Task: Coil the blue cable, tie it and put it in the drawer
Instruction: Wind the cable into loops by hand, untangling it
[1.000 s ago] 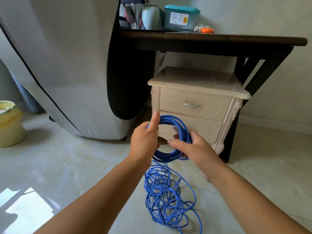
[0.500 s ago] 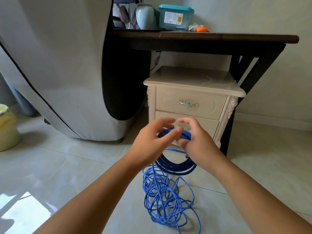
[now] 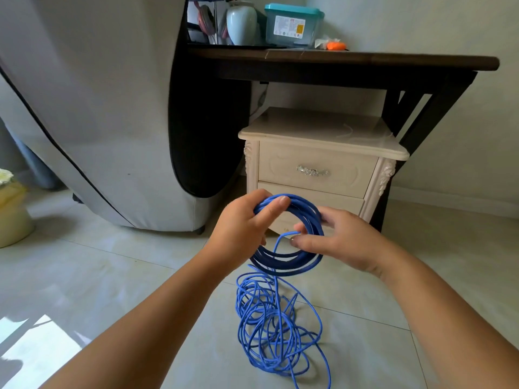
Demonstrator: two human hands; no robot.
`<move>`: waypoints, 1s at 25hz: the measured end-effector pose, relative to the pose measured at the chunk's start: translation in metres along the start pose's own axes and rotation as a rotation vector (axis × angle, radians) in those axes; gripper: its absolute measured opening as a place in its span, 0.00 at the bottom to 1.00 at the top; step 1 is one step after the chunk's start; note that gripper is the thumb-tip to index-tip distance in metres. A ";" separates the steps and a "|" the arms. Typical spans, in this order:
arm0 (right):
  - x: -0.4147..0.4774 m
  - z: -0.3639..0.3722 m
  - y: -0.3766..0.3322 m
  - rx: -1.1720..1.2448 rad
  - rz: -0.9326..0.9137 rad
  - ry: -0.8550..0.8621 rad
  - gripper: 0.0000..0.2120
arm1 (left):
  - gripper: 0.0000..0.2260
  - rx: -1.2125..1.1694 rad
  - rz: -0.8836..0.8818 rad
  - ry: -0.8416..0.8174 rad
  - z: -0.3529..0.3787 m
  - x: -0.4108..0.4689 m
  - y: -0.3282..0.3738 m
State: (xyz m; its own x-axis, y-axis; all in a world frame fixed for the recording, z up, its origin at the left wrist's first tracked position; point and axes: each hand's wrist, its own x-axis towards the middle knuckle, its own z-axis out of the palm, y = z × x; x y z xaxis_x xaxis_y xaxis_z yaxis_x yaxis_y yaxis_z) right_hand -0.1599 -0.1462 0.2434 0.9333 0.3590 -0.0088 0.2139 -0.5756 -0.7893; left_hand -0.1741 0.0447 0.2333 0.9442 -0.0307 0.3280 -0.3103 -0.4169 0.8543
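Note:
A blue cable coil (image 3: pixel 286 261) of several loops hangs in the air in front of a cream nightstand (image 3: pixel 323 130). My left hand (image 3: pixel 241 226) grips the top left of the coil, thumb over the loops. At the coil's right side, my right hand (image 3: pixel 339 242) pinches a single strand of the cable. From the coil the cable drops to a loose tangled pile (image 3: pixel 275 332) on the tiled floor. The nightstand's top drawer (image 3: pixel 317 169), with a silver handle, is closed, and so is the lower drawer (image 3: pixel 331 199) behind the coil.
A dark wooden table (image 3: pixel 365 58) stands over the nightstand, carrying a vase (image 3: pixel 241 22) and a teal-lidded box (image 3: pixel 292 25). A large grey covered object (image 3: pixel 92 108) fills the left. A pale yellow bin (image 3: pixel 11 211) sits at the left edge.
My hands have moved apart: the left now grips the coil's top, the right has slid down its right side with a strand. The coil hangs more open towards me.

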 end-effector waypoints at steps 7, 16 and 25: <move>0.002 0.018 -0.011 0.502 -0.091 0.088 0.09 | 0.15 -0.486 -0.157 0.147 0.001 0.002 0.005; 0.007 0.048 -0.006 0.271 -0.038 0.527 0.12 | 0.17 -0.325 -0.166 0.231 0.014 -0.010 0.003; 0.012 0.036 -0.006 -0.110 -0.114 0.439 0.10 | 0.16 0.087 0.096 0.061 -0.010 -0.003 -0.005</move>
State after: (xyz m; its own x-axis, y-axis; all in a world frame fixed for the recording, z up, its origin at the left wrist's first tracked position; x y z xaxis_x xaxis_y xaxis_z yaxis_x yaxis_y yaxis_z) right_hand -0.1600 -0.1117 0.2253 0.9307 0.0937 0.3537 0.3298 -0.6335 -0.6999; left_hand -0.1765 0.0556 0.2317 0.9012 -0.0205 0.4328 -0.3861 -0.4916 0.7806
